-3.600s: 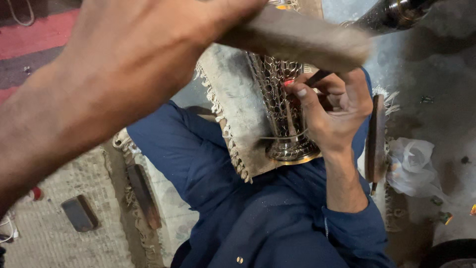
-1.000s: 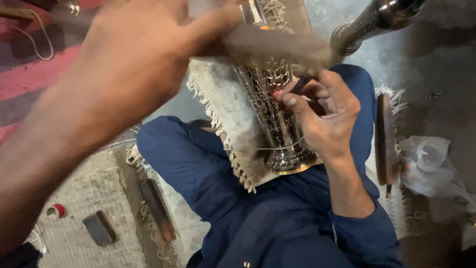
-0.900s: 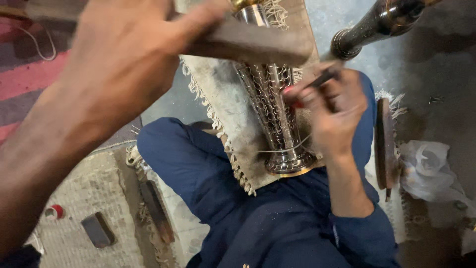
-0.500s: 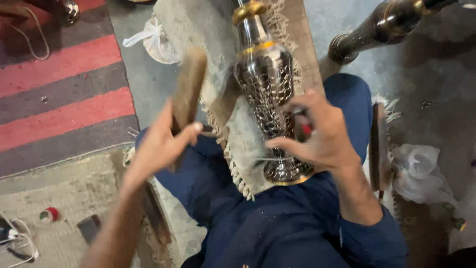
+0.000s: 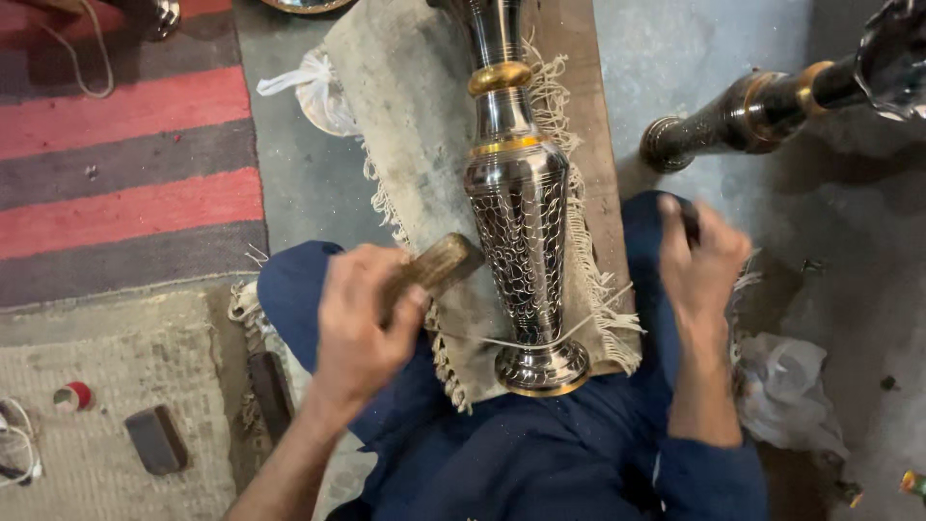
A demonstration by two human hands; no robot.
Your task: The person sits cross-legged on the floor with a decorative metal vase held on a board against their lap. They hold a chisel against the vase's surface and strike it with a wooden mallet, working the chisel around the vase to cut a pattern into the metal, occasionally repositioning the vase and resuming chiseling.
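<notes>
Left hand (image 5: 362, 318) grips my wooden mallet (image 5: 434, 270), just left of the engraved metal vase (image 5: 521, 241). Right hand (image 5: 699, 256), right of the vase and clear of it, is closed around a slim dark tool (image 5: 689, 217), blurred. I see the vase lying lengthwise on a fringed cloth (image 5: 415, 125) over a wooden board (image 5: 579, 87), foot toward my lap.

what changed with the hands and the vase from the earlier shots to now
The left hand, raised high near the camera with the wooden mallet, has dropped to lap level beside the metal vase, still gripping it. The right hand has come off the vase and moved out to the right, still closed on a thin dark tool. The vase stays lying on the fringed cloth over the lap.
</notes>
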